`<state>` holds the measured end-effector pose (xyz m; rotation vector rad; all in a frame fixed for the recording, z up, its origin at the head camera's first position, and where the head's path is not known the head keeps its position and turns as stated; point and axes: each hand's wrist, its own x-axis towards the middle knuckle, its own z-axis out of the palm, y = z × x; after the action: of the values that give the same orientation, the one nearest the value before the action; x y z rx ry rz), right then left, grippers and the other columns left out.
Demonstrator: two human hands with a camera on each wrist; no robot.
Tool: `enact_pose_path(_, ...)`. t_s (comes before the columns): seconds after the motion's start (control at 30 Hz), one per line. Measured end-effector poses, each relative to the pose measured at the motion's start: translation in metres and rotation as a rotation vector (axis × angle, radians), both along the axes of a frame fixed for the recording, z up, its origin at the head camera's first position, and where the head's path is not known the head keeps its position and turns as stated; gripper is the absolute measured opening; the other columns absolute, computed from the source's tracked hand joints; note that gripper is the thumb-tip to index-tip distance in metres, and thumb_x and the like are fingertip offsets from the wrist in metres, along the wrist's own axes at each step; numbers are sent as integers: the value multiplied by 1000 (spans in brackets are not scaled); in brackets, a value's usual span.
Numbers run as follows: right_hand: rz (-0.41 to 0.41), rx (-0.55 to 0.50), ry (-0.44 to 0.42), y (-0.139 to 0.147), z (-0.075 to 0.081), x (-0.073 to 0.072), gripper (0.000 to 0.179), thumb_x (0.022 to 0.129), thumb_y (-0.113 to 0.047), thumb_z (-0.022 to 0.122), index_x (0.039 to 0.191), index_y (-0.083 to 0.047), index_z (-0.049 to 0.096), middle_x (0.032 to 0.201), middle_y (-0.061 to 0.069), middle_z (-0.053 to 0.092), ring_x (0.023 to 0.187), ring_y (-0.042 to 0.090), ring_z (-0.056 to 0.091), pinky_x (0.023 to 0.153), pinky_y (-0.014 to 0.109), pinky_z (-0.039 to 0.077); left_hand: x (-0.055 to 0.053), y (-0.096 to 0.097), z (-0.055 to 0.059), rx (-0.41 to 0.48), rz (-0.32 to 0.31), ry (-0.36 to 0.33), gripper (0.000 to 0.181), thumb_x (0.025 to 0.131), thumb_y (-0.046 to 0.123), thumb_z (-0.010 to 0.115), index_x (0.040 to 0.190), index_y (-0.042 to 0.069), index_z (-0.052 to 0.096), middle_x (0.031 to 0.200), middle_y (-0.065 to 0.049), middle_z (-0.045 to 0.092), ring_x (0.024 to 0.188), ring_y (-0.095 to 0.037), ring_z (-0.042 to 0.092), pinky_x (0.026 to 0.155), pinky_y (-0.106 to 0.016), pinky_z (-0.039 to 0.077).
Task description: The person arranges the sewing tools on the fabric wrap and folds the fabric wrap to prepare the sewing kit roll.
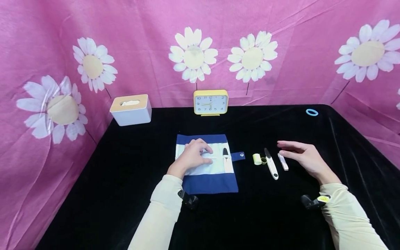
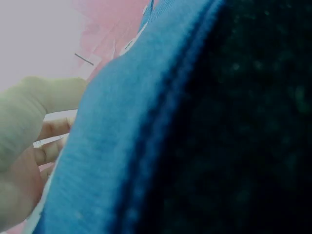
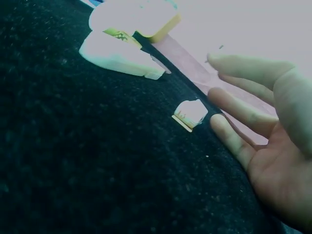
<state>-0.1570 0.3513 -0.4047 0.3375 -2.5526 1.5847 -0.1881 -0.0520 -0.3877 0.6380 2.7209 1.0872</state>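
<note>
A blue fabric case with a pale inside [image 1: 212, 183] lies unfolded on the black cloth. In one pocket at its right side sits a slim white tool with a black tip [image 1: 225, 152]. My left hand [image 1: 194, 156] is over the case's pale middle, thumb and fingers apart, with nothing seen between them. My right hand [image 1: 304, 156] is beside a small narrow white piece [image 1: 283, 161], its fingers extended and apart from it in the right wrist view. Left of that piece lie a white tool with a dark tip [image 1: 271, 165], a yellow-green thread spool [image 1: 257, 159] and a small olive ring [image 1: 264, 160].
A yellow clock [image 1: 210, 102] stands at the back middle. To its left is a tissue box with a wooden lid [image 1: 131, 113]. A light blue ring [image 1: 311, 112] lies at the far right. Pink flowered cloth [image 1: 156, 62] hangs behind and along the sides.
</note>
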Motion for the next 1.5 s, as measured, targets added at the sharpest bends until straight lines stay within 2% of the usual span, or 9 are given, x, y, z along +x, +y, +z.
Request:
enact_pose_path(0.33, 14, 5, 3, 4, 0, 0, 42, 89, -2, 74, 129, 6, 64, 111, -22, 73, 95, -6, 69, 81, 8, 49, -5, -3, -7, 47, 30, -32, 22, 81, 19, 85, 102, 19, 78, 122, -1, 62, 110, -22, 51, 110, -50, 27)
enact_pose_path(0.5, -10, 110, 33, 9, 0, 2, 41, 86, -5, 78, 124, 3, 67, 108, -26, 71, 88, -8, 66, 75, 8, 48, -6, -5, -9, 65, 31, -35, 23, 80, 18, 85, 102, 19, 78, 121, -1, 62, 109, -22, 51, 110, -51, 26)
enact_pose_path(0.6, -36, 173, 25, 12, 0, 3, 41, 83, -8, 82, 121, -1, 71, 106, -28, 70, 84, -4, 63, 73, 9, 47, -6, -5, -10, 77, 37, -41, 23, 80, 18, 86, 102, 18, 78, 120, -1, 62, 108, -22, 51, 110, -51, 26)
enact_pose_path(0.73, -45, 222, 3, 13, 1, 4, 43, 80, -11, 85, 120, -6, 73, 101, -21, 70, 80, 1, 58, 72, 12, 45, -5, -5, -9, 92, 43, -40, 22, 80, 17, 86, 100, 18, 78, 119, -1, 62, 107, -22, 51, 110, -50, 25)
enact_pose_path(0.97, -30, 275, 34, 13, 2, 5, 39, 76, -12, 88, 113, -6, 76, 87, -6, 64, 74, 6, 50, 65, 18, 39, -5, -3, -10, 105, 46, -38, 20, 80, 17, 86, 99, 18, 78, 116, -1, 63, 105, -21, 51, 109, -49, 26)
enact_pose_path(1.3, 22, 319, 67, 16, 0, 8, 32, 78, -11, 86, 109, -8, 77, 86, -6, 67, 70, 4, 50, 62, 22, 39, -3, -1, -8, 111, 36, -42, 19, 81, 16, 85, 98, 17, 79, 115, -2, 63, 104, -22, 51, 112, -53, 23)
enact_pose_path(1.5, 17, 335, 30, 16, 0, 8, 34, 78, -12, 86, 110, -10, 76, 88, -7, 64, 75, 4, 51, 65, 19, 40, -2, -1, -7, 105, 32, -40, 19, 81, 16, 85, 98, 17, 79, 115, -2, 63, 104, -21, 51, 111, -52, 24)
